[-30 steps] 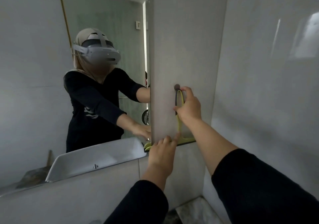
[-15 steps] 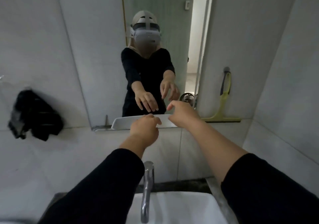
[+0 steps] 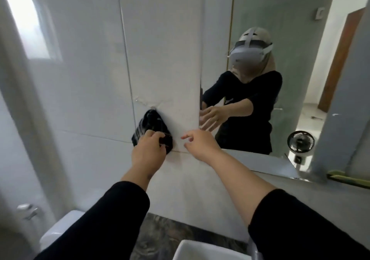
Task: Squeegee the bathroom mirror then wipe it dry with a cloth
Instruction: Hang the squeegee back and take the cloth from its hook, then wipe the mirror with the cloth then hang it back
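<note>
1. Fingers of the left hand (image 3: 147, 149) close on a dark crumpled cloth (image 3: 151, 128) hanging against the white tiled wall (image 3: 90, 79), left of the frameless wall mirror (image 3: 290, 39).
2. Right hand (image 3: 202, 142) hovers beside it, fingers spread, holding nothing.

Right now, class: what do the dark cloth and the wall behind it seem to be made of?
Dark cloth: soft fabric, probably; it bunches and folds under the left hand. Wall: glossy white tile, likely ceramic; thin grout lines and a bright window reflection show on it.
</note>
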{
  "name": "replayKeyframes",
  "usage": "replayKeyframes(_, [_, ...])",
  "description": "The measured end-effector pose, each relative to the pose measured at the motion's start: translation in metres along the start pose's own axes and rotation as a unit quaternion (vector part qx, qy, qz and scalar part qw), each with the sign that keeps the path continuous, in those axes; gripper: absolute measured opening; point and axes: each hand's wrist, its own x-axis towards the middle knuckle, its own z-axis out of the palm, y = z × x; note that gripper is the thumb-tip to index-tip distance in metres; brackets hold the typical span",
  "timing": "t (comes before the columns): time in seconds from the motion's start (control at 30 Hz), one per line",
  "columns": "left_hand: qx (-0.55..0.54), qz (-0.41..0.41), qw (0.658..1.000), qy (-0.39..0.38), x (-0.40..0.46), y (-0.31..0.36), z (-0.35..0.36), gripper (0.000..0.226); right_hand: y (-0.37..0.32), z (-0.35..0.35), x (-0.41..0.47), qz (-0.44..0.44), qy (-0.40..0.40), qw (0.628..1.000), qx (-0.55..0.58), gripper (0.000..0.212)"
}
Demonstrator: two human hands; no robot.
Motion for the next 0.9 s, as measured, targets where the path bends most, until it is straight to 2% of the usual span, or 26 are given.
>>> replayKeyframes(0.17, [-0.074,-0.086,0.992,0.054,0.028,-0.038,0.002,0.045,-0.030,0.036,0.050,-0.061,0.045,0.997,0.014,0.035])
replayKeyframes(0.3, [-0.128,-0.096,0.986,0.046,0.051,-0.052,0.018,0.051,-0.043,0.056,0.089,-0.103,0.114,0.988,0.018,0.036])
replayKeyframes(0.4, [-0.169,-0.102,0.980,0.038,0.061,-0.053,0.033,0.058,-0.045,0.070,0.106,-0.102,0.142,0.985,0.000,0.038])
replayKeyframes(0.47, [-0.195,-0.104,0.974,0.050,0.064,-0.053,0.040,0.051,-0.044,0.080,0.112,-0.096,0.147,0.984,0.008,0.040])
replayKeyframes(0.6, [-0.235,-0.120,0.960,0.094,0.067,-0.052,0.036,0.007,-0.043,0.081,0.119,-0.056,0.168,0.978,0.106,0.043])
replayKeyframes(0.77, [-0.343,-0.113,0.928,0.097,0.056,-0.033,0.008,0.013,-0.053,0.047,0.106,-0.069,0.157,0.958,0.231,0.038])
replayKeyframes(0.9, [-0.430,-0.063,0.893,0.116,0.053,0.005,-0.028,0.014,-0.065,0.007,0.081,-0.134,0.200,0.937,0.254,0.035])
